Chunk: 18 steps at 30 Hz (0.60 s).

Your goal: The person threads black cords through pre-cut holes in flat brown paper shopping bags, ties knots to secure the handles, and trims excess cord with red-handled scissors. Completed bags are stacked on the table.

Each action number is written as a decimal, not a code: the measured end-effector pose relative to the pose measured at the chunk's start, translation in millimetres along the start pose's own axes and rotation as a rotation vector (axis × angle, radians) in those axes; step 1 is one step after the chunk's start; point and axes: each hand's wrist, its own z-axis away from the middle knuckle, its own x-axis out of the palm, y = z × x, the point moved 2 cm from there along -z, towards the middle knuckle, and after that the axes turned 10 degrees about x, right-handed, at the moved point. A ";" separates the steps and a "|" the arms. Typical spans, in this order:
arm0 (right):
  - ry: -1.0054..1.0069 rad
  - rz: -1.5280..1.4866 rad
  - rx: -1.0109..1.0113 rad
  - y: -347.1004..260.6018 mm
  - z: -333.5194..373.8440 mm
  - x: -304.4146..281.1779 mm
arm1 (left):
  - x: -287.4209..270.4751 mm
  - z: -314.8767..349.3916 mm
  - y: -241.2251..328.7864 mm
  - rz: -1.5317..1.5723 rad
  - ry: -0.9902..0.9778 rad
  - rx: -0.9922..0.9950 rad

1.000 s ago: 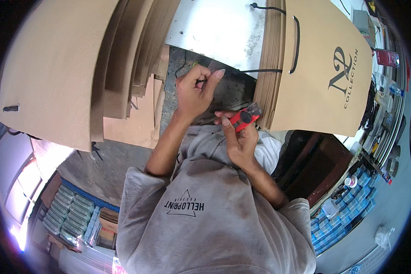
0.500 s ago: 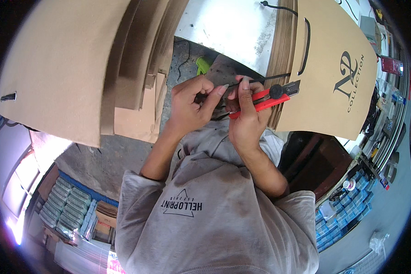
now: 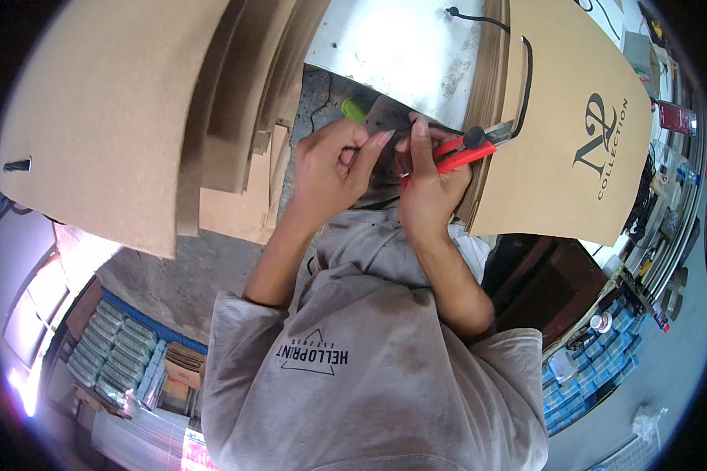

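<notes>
Hands meet at the picture's centre, above the grey-shirted chest. Right hand is curled in a closed grip around a red utility knife, whose red handle juts up and to the right past the knuckles, its dark wheel and metal tip lying against the edge of the paper bag stack. Left hand is pinched narrow, thumb and fingertips drawn together on something small and dark next to the right thumb; what that small piece is cannot be told. Both hands touch at the fingertips, with a dark grey object just behind them.

Paper bag stack: tan, with black cord handles, standing at the right; its layered left edge runs down beside the right hand, and the knife tip overlaps that edge. Cardboard sheets: a fanned pile at the left, whose stepped lower edges end just left of the left wrist. Between the two piles lies a narrow channel holding the hands, closed above by a white sheet. A green object shows just above the left hand. Open room lies mainly below the sheets, over the concrete floor. Blue packs are stacked at the lower right, well apart from the hands.
</notes>
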 end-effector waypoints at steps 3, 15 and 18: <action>0.042 0.063 -0.162 -1.7 -12.2 6.3 | 5.0 -17.8 -6.8 -0.081 0.005 0.053; -0.027 -0.108 -0.030 -1.7 -5.3 2.9 | 6.1 -29.8 -7.7 0.206 -0.153 0.095; -0.068 -0.149 0.017 -1.2 -2.6 -2.7 | 11.1 -30.1 -4.1 0.330 -0.153 0.022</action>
